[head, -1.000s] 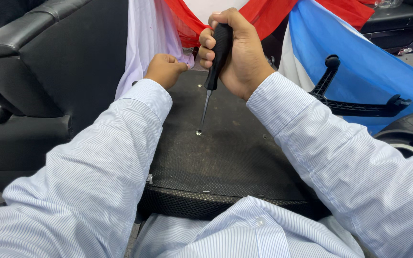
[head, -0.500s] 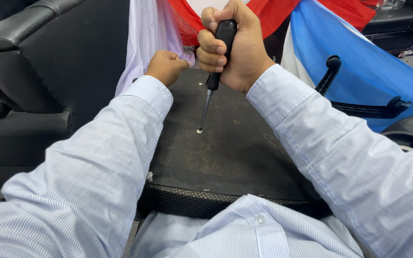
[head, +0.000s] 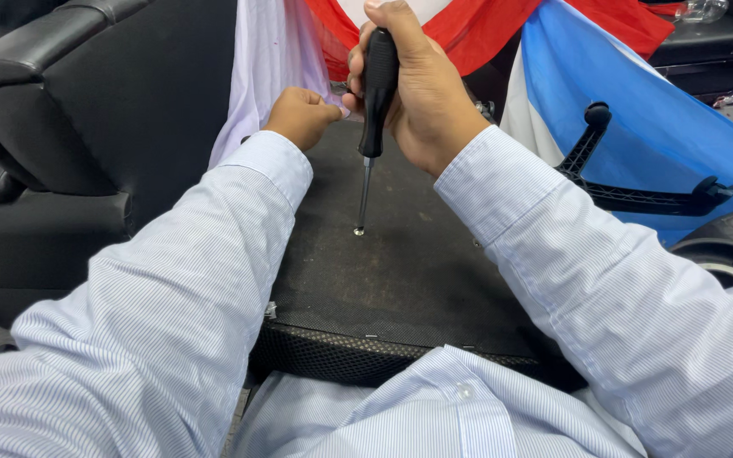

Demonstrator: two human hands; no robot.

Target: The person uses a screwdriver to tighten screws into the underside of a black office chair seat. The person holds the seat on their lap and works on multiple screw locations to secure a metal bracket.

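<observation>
My right hand (head: 422, 89) grips the black handle of a screwdriver (head: 375, 102), held nearly upright. Its metal tip rests on a small silver screw (head: 357, 231) in the dark fabric underside of a chair seat (head: 383, 271) that lies across my lap. My left hand (head: 301, 114) is closed in a fist at the far edge of the seat, pressing against it beside white cloth. Both arms wear light striped shirt sleeves.
A black padded chair (head: 69, 110) stands at the left. Red cloth (head: 485, 30), white cloth (head: 269, 59) and blue cloth (head: 638, 119) hang behind the seat. A black plastic armrest bracket (head: 638, 191) lies on the blue cloth at the right.
My right hand has turned on the screwdriver handle and shifted slightly up; the tip stays on the screw. My left hand has stayed in place.
</observation>
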